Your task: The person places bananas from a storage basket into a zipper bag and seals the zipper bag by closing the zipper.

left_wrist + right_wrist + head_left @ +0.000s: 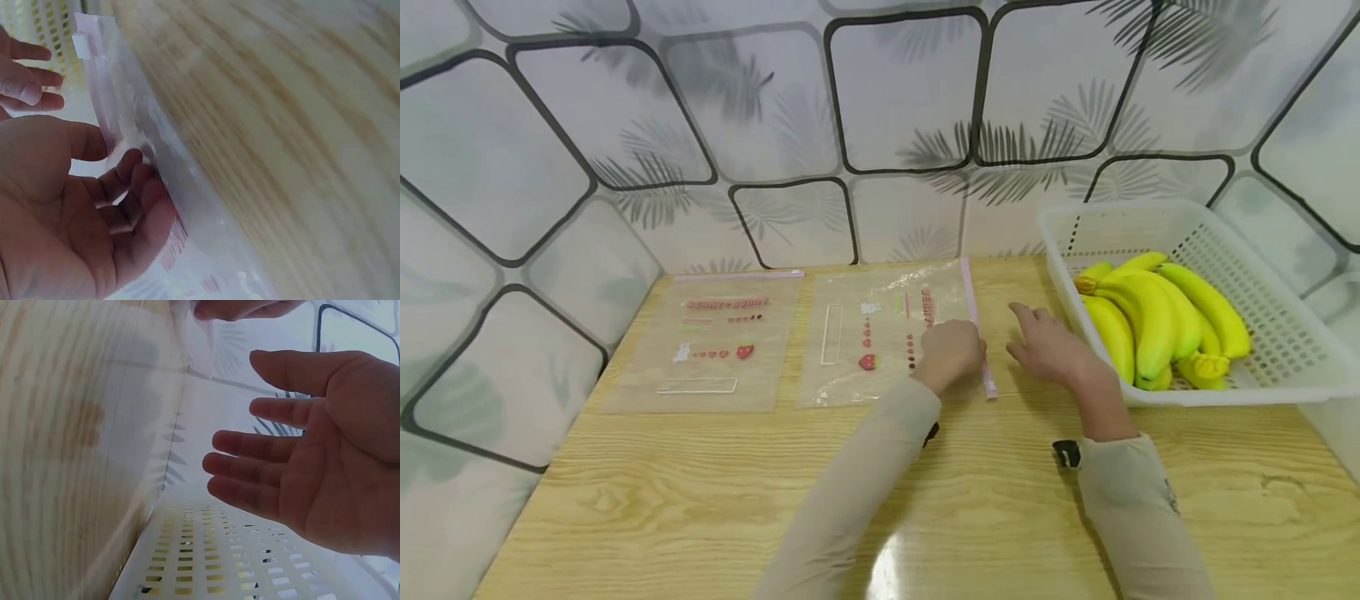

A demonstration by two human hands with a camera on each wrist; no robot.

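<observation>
Head view: beige sleeves (850,492), two, nearest, reaching in over the near edge of a wood-grain table (700,508); black strap (1066,454) at the right cuff. Left hand (952,348), fingers curled at the mouth of the clear printed bag (867,333); this bag flat, close to the table's far edge, mouth turned toward the right edge, slider (990,389) at the near end of its pink strip. Right hand (1048,343), fingers extended, holding nothing, between that bag and the basket. Second bag (707,375), similar print, flat near the far left corner, pink strip along the far edge. White basket (1247,395), perforated, toward the far right corner, containing yellow bananas (1150,317). Backdrop (902,92), leaf-patterned, beyond the far edge. Left wrist view: left thumb and fingertips pinching the bag at its strip, white slider above them; right-hand fingers at the picture's left, basket behind. Right wrist view: right palm exposed, fingers apart, beside the basket's slotted wall; part of the left hand at the top.
</observation>
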